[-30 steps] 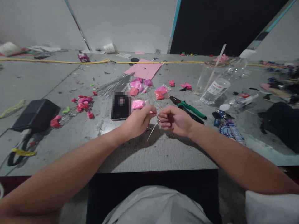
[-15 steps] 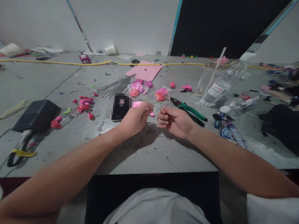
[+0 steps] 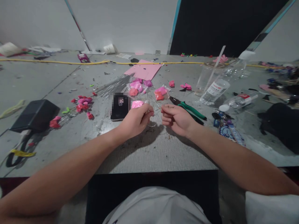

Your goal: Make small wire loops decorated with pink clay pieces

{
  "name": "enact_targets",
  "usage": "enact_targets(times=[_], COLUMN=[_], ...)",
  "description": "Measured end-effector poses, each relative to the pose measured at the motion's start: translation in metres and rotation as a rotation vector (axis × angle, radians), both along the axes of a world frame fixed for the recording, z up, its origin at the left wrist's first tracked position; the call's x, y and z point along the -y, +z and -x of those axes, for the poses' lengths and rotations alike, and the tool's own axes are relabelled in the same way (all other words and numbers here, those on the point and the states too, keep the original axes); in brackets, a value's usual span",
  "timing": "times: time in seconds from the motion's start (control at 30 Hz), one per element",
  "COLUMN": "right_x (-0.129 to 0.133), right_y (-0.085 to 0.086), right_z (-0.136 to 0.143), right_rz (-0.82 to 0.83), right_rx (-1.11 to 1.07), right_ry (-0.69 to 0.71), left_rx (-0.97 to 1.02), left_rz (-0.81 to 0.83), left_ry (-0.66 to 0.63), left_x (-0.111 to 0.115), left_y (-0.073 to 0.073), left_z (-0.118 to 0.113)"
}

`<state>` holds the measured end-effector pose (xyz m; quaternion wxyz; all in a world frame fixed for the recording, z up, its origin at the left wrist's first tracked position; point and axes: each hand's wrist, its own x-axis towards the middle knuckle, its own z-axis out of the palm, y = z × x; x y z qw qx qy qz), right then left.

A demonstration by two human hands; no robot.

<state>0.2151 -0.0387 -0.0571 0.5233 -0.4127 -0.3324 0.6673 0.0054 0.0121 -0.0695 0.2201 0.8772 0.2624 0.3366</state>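
My left hand [image 3: 137, 119] is closed in a pinch on a thin wire [image 3: 153, 125], which curves out below its fingertips. Across a small gap, my right hand [image 3: 178, 119] has its thumb and forefinger pressed together on the thin wire, and a straight length slants up and left from them. Whether both lengths are one piece I cannot tell. Just behind the left hand lies a bright pink clay packet [image 3: 137, 104], partly covered by it. Green-handled pliers [image 3: 190, 110] rest behind the right hand, and a phone [image 3: 121, 107] lies left of the left hand.
A bundle of silver wires [image 3: 114, 84] lies near pink paper [image 3: 146, 70] and more clay packets [image 3: 161, 93]. Pink clay flowers [image 3: 83, 105] and a black adapter [image 3: 35, 115] are at left. Plastic bottles [image 3: 215, 91], a cup and keychains [image 3: 230, 132] stand or lie right. A yellow cord [image 3: 77, 63] crosses behind.
My hands have moved slightly apart, the right one shifting right with its fingers less curled. The wire below the left fingertips now shows as a curve. The small pink bit between the hands no longer shows.
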Motion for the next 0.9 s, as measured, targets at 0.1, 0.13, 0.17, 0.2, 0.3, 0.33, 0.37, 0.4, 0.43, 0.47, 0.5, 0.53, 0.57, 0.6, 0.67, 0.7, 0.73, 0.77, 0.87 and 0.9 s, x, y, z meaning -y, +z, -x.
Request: enact_targets(times=[0.1, 0.13, 0.17, 0.2, 0.3, 0.33, 0.37, 0.4, 0.43, 0.47, 0.5, 0.53, 0.57, 0.6, 0.67, 0.7, 0.73, 0.77, 0.87, 0.9], right_x=[-0.001, -0.001, 0.000, 0.001, 0.004, 0.005, 0.006, 0.006, 0.006, 0.006, 0.006, 0.006, 0.006, 0.008, 0.013, 0.016, 0.020, 0.024, 0.030, 0.030], right_y=[0.005, 0.007, 0.008, 0.009, 0.008, 0.007, 0.006, 0.005, 0.004, 0.003, 0.003, 0.003, 0.002, 0.002, 0.001, 0.001, 0.001, 0.002, 0.006, 0.008], right_z=[-0.006, -0.007, -0.007, -0.006, -0.003, -0.002, -0.002, -0.002, -0.003, -0.004, -0.005, -0.006, -0.006, -0.005, -0.002, 0.000, 0.003, 0.006, 0.012, 0.012], right_rz=[-0.005, -0.018, -0.039, -0.072, -0.200, -0.230, -0.252, -0.277, -0.321, -0.390, -0.479, -0.581, -0.681, -0.765, -0.864, -0.881, -0.881, -0.858, -0.630, -0.519], right_rx=[0.151, 0.208, 0.267, 0.328, 0.516, 0.580, 0.643, 0.707, 0.775, 0.851, 0.931, 1.010, 1.082, 1.146, 1.243, 1.276, 1.295, 1.291, 1.043, 0.897], right_ry=[0.037, 0.044, 0.044, 0.038, 0.038, 0.060, 0.088, 0.111, 0.117, 0.107, 0.083, 0.052, 0.019, -0.011, -0.067, -0.099, -0.128, -0.151, -0.129, -0.096], left_rx=[-0.024, -0.027, -0.029, -0.029, -0.013, -0.001, 0.011, 0.021, 0.026, 0.026, 0.023, 0.019, 0.017, 0.017, 0.019, 0.018, 0.017, 0.018, 0.048, 0.061], left_rz=[-0.020, -0.031, -0.040, -0.051, -0.136, -0.174, -0.209, -0.236, -0.249, -0.251, -0.246, -0.233, -0.215, -0.192, -0.142, -0.116, -0.092, -0.070, -0.030, -0.029], left_ry=[0.025, 0.031, 0.035, 0.033, -0.017, -0.041, -0.062, -0.075, -0.082, -0.081, -0.075, -0.064, -0.049, -0.031, -0.001, 0.012, 0.025, 0.040, 0.074, 0.072], left_x=[-0.001, -0.001, -0.001, -0.001, 0.000, 0.000, 0.000, 0.000, 0.000, 0.000, 0.001, 0.002, 0.003, 0.004, 0.007, 0.008, 0.009, 0.009, 0.008, 0.007], left_y=[0.001, 0.002, 0.002, 0.003, 0.002, 0.001, 0.000, -0.001, -0.001, -0.002, -0.002, -0.002, -0.002, -0.002, -0.002, -0.003, -0.003, -0.003, -0.005, -0.005], left_z=[0.001, 0.001, 0.001, 0.001, -0.001, -0.001, -0.002, -0.002, -0.003, -0.003, -0.003, -0.003, -0.004, -0.004, -0.005, -0.005, -0.005, -0.006, -0.006, -0.006])
